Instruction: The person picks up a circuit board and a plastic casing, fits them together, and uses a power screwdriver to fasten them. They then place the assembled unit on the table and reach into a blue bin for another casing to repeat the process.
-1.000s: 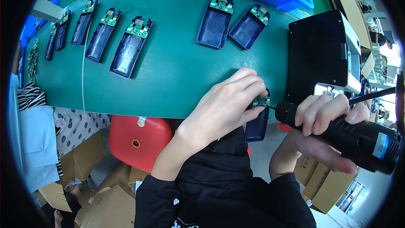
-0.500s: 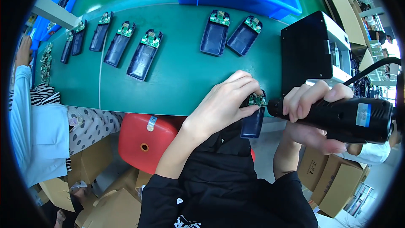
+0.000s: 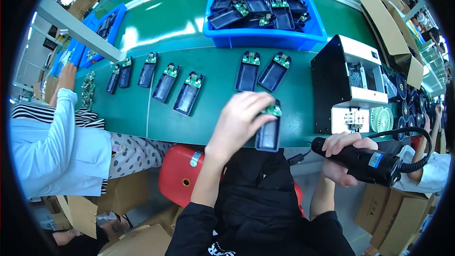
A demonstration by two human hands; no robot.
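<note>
My left hand [image 3: 241, 122] is closed on a dark blue plastic housing [image 3: 268, 137] at the table's front edge. Its thumb and fingers grip the top end, where a small green circuit board [image 3: 273, 110] sits, partly covered by the fingers. To the right, my right hand [image 3: 337, 154] wraps round a black electric screwdriver [image 3: 367, 160] with a coiled cable. The screwdriver's tip points left and stands apart from the housing. Two similar housings [image 3: 247, 77] with boards lie just beyond my left hand. Several more housings [image 3: 187, 98] lie in a slanting row at the left.
A blue bin [image 3: 265, 41] full of housings stands at the back. On the right is a black and white machine [image 3: 348, 83], with an open carton [image 3: 388, 23] behind it. A co-worker's arm [image 3: 66, 97] rests at the left beside loose circuit boards [image 3: 88, 90]. A red stool [image 3: 177, 173] is below.
The screwdriver has moved back from the board, its tip now apart from it. My left hand still holds the housing. The view has tilted up, bringing more of the bin and machine into sight.
</note>
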